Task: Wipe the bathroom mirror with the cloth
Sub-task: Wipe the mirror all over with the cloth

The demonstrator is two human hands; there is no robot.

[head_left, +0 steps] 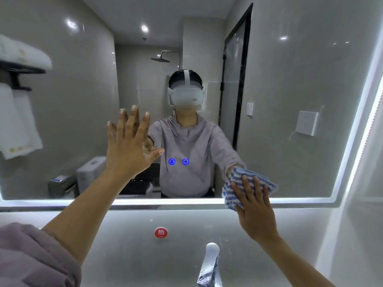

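The left hand lies flat against the bathroom mirror, left of centre, fingers straight and spread, holding nothing; its grey-lilac sleeve is pushed up the forearm. The right hand presses a blue-and-white striped cloth against the lower right part of the glass, fingers laid out straight over the fabric rather than curled round it. The cloth is bunched, and its lower edge overlaps the glowing white strip that runs along the mirror's bottom border. The two hands are well apart, the left higher than the right. Two small blue lit icons show in the glass between them. Below the mirror a round red sticker with a white character sits on the grey wall, and a chrome tap rises beneath it. Reflected in the mirror are white towels on a dark rack at the left, a square shower head behind, and a white wall socket at the right.
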